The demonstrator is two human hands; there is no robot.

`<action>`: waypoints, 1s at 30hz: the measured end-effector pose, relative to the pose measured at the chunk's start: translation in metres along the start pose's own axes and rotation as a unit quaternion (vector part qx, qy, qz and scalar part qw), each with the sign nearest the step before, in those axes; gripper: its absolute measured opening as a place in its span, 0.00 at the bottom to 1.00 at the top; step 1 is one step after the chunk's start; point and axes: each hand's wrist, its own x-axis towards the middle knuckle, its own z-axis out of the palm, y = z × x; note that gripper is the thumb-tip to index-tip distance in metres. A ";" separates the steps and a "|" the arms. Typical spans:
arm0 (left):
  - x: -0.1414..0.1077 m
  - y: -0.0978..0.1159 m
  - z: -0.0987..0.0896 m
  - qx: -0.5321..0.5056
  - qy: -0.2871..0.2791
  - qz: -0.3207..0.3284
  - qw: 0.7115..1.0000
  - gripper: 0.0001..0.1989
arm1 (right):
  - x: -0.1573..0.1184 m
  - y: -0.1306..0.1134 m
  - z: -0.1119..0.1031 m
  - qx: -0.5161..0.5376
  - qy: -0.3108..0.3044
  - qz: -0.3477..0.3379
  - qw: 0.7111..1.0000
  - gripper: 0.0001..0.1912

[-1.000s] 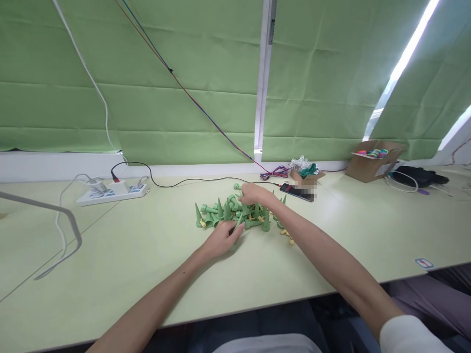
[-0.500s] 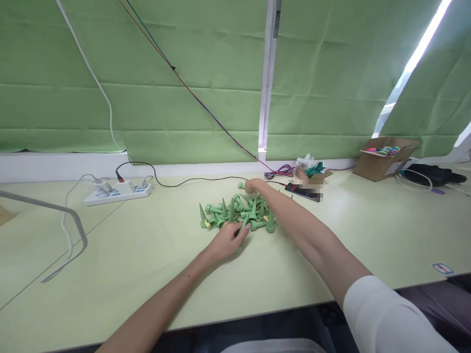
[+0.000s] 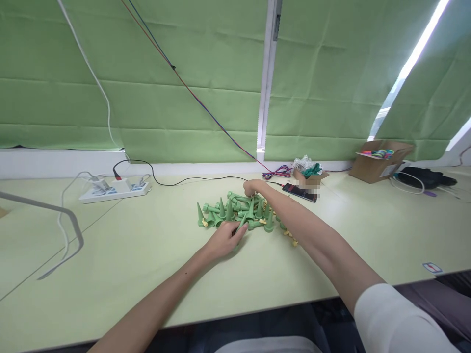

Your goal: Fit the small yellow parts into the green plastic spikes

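Note:
A pile of green plastic cones (image 3: 221, 211) lies on the pale green table (image 3: 154, 255), some upright, others on their sides. Small yellow pieces (image 3: 290, 237) lie by its right side, partly behind my right forearm. At the pile's near edge, my left hand (image 3: 226, 239) is closed round a green cone, whose tip slants up between thumb and fingers. My right hand (image 3: 253, 187) is bent down at the far edge of the pile; its fingertips are mostly hidden, and what they grip cannot be made out.
A white power strip (image 3: 116, 190) with cables lies at the left, near a grey bent bar (image 3: 75, 225). Behind my right arm are a phone (image 3: 299, 192) and a small open carton (image 3: 320, 178). Farther right stand a cardboard box (image 3: 375, 166) and a black item (image 3: 423, 176).
My right hand has drawn slightly nearer the pile, and the green piece that stuck out left of it now lies over the pile's far edge. The view has shifted slightly.

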 end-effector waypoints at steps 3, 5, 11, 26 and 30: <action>0.000 0.000 0.000 -0.001 0.000 -0.001 1.000 0.24 | 0.003 -0.001 0.001 -0.010 0.004 -0.010 1.000 0.14; 0.000 0.001 -0.001 -0.002 0.000 -0.003 1.000 0.25 | 0.003 -0.002 0.001 -0.016 0.006 -0.020 1.000 0.14; -0.001 0.002 -0.001 0.001 -0.001 -0.002 1.000 0.24 | -0.016 -0.005 -0.006 -0.029 0.026 -0.051 0.998 0.14; 0.000 -0.001 -0.004 0.056 0.048 0.033 0.997 0.20 | -0.157 0.028 0.020 0.040 0.351 -0.069 0.933 0.12; 0.002 -0.004 -0.004 0.069 0.051 0.034 0.996 0.20 | -0.176 0.048 0.043 0.082 0.437 -0.029 0.895 0.12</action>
